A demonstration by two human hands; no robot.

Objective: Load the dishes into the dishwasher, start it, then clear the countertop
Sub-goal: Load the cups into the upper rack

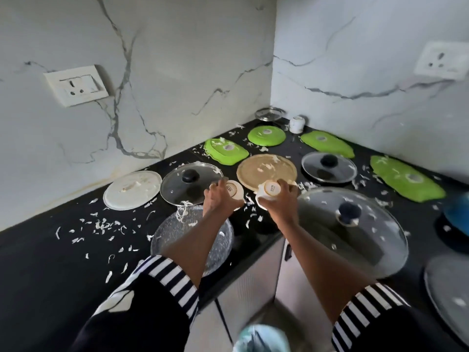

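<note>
Hidden: I see only the bases of the left cup point(234, 190) and the right cup point(271, 191), not their insides.
Left hand point(219, 199): grips the left cup, just left of the wooden board point(266, 166).
Right hand point(279, 203): grips the right cup at the board's near edge.

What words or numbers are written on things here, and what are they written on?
On the first small white ceramic cup, held in the left hand: brown print on its base, too blurred to read.
On the second small white ceramic cup, held in the right hand: similar brown print on its base, too blurred to read.
No other writing can be made out.
</note>
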